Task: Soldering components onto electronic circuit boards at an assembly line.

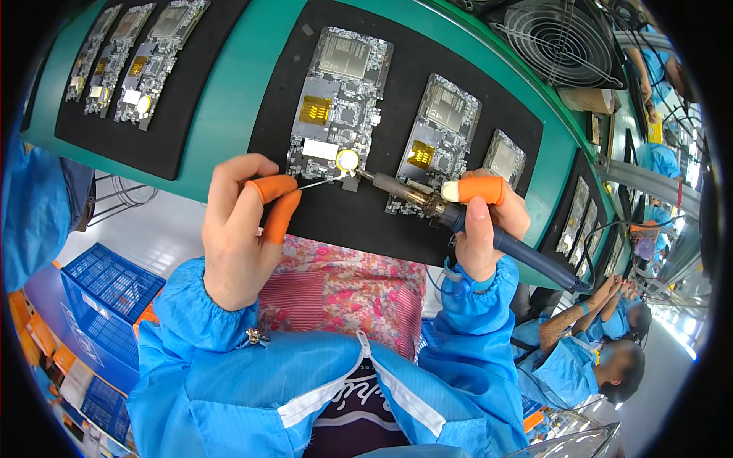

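Observation:
A circuit board [350, 105] lies on a black mat [282, 84], with a round yellow-rimmed coin cell [347, 159] near its front edge. My left hand [238, 229] pinches a thin silvery solder wire [321, 183] between orange-cotted fingertips. The wire's far end reaches the board beside the coin cell. In my right hand [492, 221] is a soldering iron [534, 259] with a dark blue handle, its fingers wrapped round it. The iron's tip points left at the board's front edge, close to the wire's end; whether they touch is too small to tell.
More boards lie to the right [443, 114] and on another black mat [191, 84] at the left. A fan [557, 42] stands behind the green bench [229, 69]. Blue crates [114, 282] are at lower left. Other people in blue work at the right.

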Demonstrator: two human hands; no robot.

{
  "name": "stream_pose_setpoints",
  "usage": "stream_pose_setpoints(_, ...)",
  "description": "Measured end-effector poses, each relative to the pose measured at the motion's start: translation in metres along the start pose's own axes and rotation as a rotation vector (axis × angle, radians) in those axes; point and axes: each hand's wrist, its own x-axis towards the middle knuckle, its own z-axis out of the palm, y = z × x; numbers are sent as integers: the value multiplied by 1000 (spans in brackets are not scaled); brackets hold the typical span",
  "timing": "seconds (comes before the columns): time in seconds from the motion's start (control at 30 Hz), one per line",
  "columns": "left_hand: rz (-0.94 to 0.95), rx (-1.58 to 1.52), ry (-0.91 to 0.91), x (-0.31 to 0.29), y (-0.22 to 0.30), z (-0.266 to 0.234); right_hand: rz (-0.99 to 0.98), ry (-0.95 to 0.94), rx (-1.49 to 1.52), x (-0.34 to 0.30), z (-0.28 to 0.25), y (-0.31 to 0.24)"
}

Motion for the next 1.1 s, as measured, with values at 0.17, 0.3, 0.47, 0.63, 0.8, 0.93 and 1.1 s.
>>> stream_pose_setpoints(0.17, 104, 18, 34, -4, -3, 6, -46, -16, 15, 3, 2, 1)
stream_pose_setpoints(0.3, 203, 136, 28, -2, -4, 7, -146, -44, 29, 4, 4, 7)
stream_pose_setpoints(0.47, 213, 125, 27, -2, -4, 10, -167, -106, 37, 4, 4, 6)
stream_pose_setpoints(0.63, 217, 124, 9, -4, -3, 11, -18, -158, -97, 0, 1, 1)
stream_pose_setpoints(0.8, 224, 104, -7, -4, -5, 16, -20, -171, -99, -1, -1, 4)
stream_pose_setpoints(0.93, 255, 79, -75, 0, -4, 18, -158, -133, -10, 6, 4, 9)
stream_pose_setpoints(1.1, 247, 43, -91, 0, -3, 26, -142, -151, -12, 8, 5, 7)
